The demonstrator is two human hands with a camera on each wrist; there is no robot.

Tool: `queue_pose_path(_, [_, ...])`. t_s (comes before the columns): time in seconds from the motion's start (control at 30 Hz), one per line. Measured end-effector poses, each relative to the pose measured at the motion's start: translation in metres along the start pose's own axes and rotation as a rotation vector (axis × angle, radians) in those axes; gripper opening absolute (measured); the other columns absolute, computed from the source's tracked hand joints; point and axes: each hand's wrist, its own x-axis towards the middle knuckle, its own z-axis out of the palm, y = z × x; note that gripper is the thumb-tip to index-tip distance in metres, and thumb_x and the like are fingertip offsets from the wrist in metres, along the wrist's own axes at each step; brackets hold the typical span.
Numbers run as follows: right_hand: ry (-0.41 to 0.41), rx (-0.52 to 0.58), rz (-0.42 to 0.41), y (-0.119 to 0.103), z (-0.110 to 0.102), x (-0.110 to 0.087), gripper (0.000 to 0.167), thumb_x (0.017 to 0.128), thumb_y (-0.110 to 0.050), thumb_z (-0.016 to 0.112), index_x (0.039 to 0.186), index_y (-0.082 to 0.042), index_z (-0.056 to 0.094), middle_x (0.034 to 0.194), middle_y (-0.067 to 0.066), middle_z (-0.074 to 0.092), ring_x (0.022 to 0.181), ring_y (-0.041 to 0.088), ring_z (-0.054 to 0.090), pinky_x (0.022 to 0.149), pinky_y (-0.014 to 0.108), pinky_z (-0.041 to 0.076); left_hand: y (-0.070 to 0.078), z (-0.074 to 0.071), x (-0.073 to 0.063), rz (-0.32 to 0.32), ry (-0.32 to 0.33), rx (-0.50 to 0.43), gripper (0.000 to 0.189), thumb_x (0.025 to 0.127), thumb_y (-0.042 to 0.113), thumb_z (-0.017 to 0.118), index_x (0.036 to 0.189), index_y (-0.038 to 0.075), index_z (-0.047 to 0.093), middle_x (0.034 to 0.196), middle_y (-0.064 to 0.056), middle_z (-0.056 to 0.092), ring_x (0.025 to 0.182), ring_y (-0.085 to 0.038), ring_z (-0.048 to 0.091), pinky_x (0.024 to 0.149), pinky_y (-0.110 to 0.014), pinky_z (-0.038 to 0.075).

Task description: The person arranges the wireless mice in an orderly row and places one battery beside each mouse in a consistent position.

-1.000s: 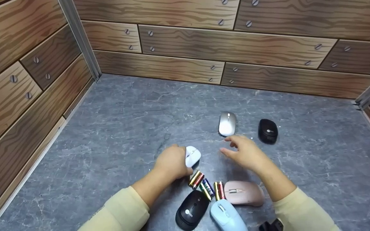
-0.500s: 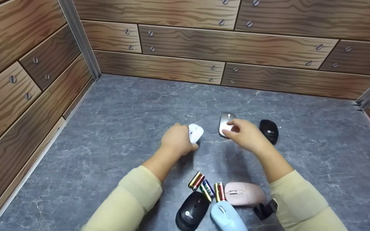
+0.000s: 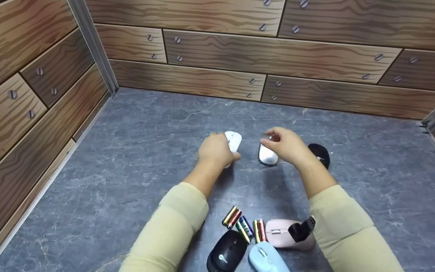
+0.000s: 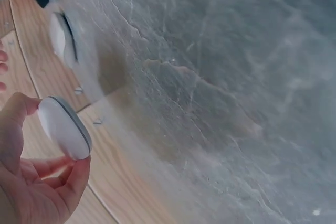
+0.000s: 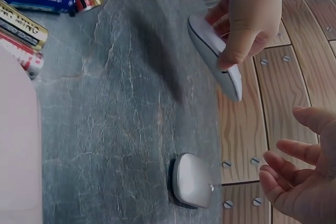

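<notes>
My left hand point(image 3: 214, 149) pinches a white computer mouse point(image 3: 234, 140) by its sides, thumb against fingers. The right wrist view shows that white mouse point(image 5: 212, 53) tilted and raised off the table, its shadow falling on the marbled surface. A silver mouse point(image 3: 267, 155) lies on the table just to its right. Over the far part of the silver mouse hovers my right hand point(image 3: 287, 145), fingers loosely bent. Seen from the right wrist, that hand point(image 5: 307, 166) has nothing between its fingers and is apart from the silver mouse point(image 5: 192, 181).
A black mouse point(image 3: 320, 155) sits right of my right hand, partly covered by it. Nearer me lie several batteries point(image 3: 244, 228), another black mouse point(image 3: 227, 251), a light blue mouse point(image 3: 267, 258) and a pink mouse point(image 3: 278, 231). Wood-patterned walls point(image 3: 210, 79) bound the table.
My left hand has carried the white mouse forward and slightly right, up beside the silver one. My right hand has moved forward over the silver mouse.
</notes>
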Motion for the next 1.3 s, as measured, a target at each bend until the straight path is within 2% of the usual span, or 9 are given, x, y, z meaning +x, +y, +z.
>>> queue_pose_path(0.27, [-0.006, 0.002, 0.042, 0.007, 0.005, 0.013, 0.047, 0.09, -0.034, 0.055, 0.125, -0.002, 0.051, 0.12, 0.023, 0.053, 0.112, 0.035, 0.048, 0.093, 0.049, 0.039, 0.0, 0.01, 0.021, -0.104, 0.004, -0.042, 0.079, 0.069, 0.055, 0.07, 0.122, 0.0, 0.052, 0.113, -0.013, 0.055, 0.099, -0.025, 0.055, 0.082, -0.039, 0.049])
queue_pose_path(0.6, [0.0, -0.014, 0.029, 0.013, 0.014, 0.02, 0.043, 0.089, -0.031, 0.057, 0.12, -0.001, 0.054, 0.112, 0.023, 0.057, 0.104, 0.034, 0.053, 0.086, 0.046, 0.044, 0.0, 0.027, 0.03, -0.152, -0.056, 0.01, 0.065, 0.069, 0.055, 0.07, 0.109, 0.004, 0.061, 0.106, -0.01, 0.06, 0.092, -0.023, 0.059, 0.074, -0.038, 0.052])
queue_pose_path(0.9, [-0.003, -0.041, 0.033, 0.016, 0.015, 0.022, 0.045, 0.089, -0.03, 0.056, 0.121, 0.0, 0.053, 0.11, 0.023, 0.058, 0.102, 0.034, 0.053, 0.085, 0.046, 0.044, 0.006, 0.029, 0.041, -0.13, -0.063, 0.036, 0.063, 0.074, 0.053, 0.068, 0.114, 0.004, 0.061, 0.116, -0.013, 0.057, 0.106, -0.027, 0.055, 0.082, -0.038, 0.05])
queue_pose_path(1.07, [0.003, -0.048, 0.035, 0.018, 0.016, 0.022, 0.044, 0.089, -0.03, 0.057, 0.12, 0.001, 0.054, 0.11, 0.024, 0.058, 0.102, 0.036, 0.053, 0.086, 0.046, 0.043, 0.008, 0.032, 0.048, -0.116, -0.043, 0.04, 0.067, 0.078, 0.048, 0.066, 0.123, 0.001, 0.053, 0.121, -0.016, 0.055, 0.111, -0.029, 0.052, 0.088, -0.039, 0.047])
queue_pose_path(1.3, [-0.002, -0.044, 0.033, 0.018, 0.017, 0.022, 0.044, 0.089, -0.03, 0.057, 0.12, 0.001, 0.054, 0.109, 0.023, 0.058, 0.101, 0.035, 0.053, 0.086, 0.046, 0.043, 0.006, 0.032, 0.052, -0.139, -0.042, 0.013, 0.068, 0.076, 0.05, 0.067, 0.122, 0.001, 0.054, 0.12, -0.017, 0.054, 0.11, -0.032, 0.051, 0.089, -0.039, 0.046])
